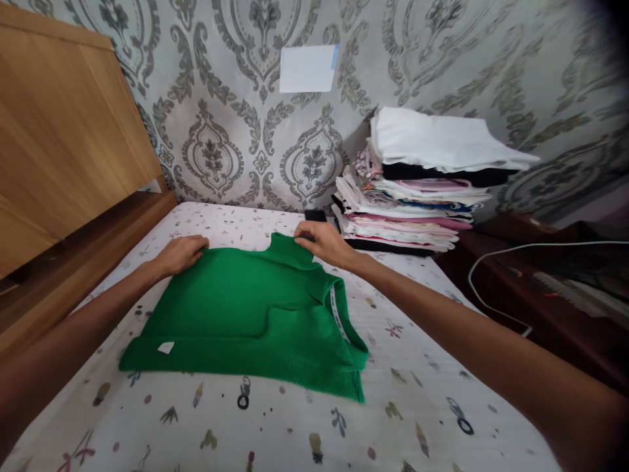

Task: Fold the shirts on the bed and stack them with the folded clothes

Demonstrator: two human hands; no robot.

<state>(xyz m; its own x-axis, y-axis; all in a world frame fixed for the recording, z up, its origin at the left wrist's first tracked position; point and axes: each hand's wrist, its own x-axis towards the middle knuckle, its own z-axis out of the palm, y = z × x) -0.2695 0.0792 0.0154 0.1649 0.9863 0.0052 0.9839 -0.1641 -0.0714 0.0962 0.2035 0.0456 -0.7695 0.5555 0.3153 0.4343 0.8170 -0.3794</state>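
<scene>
A green knitted garment (221, 295) lies on a patterned white sheet (275, 432), its near side folded inward and its neckline facing right. A small white tag shows near its lower left. My left hand (184, 254) pinches the garment's far left corner. With closed fingers, my right hand (322, 242) holds the far edge by the sleeve, left of the clothes stack. The fingertips of both hands are partly hidden.
Folded clothes (407, 210) are stacked high at the back right, against the patterned wall. A small dark object (315, 215) sits behind my right hand. Wooden furniture (73, 131) borders the left side. A white cable (496, 252) runs over dark red furniture at right.
</scene>
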